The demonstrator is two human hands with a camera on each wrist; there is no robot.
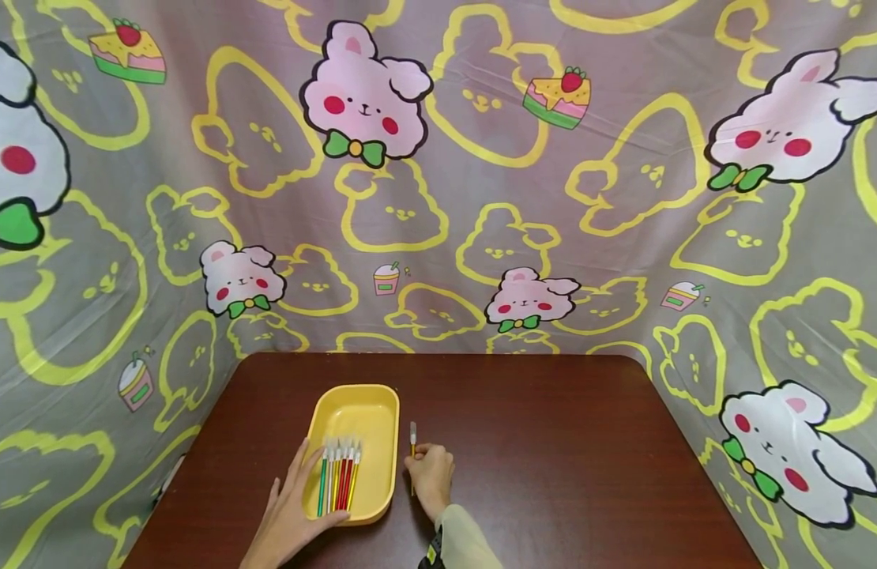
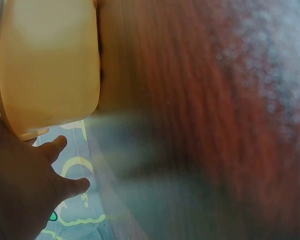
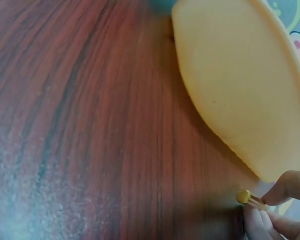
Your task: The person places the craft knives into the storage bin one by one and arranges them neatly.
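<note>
A yellow tray [image 1: 372, 442] sits on the table, holding several slim craft knives [image 1: 339, 474] with clear caps and green, silver, gold and red metallic handles. Against the tray's near left corner rests my left hand [image 1: 289, 506], fingers spread along the left side and thumb along the near rim. Just right of the tray, my right hand [image 1: 433, 478] pinches a gold craft knife [image 1: 413, 436] whose capped tip points away from me. In the right wrist view, the knife's gold handle end [image 3: 243, 196] shows between thumb and fingers.
The dark brown wooden table [image 1: 552, 458] has rounded far corners. A grey curtain [image 1: 438, 182] with rabbit, cake and drink prints hangs at the back and on both sides.
</note>
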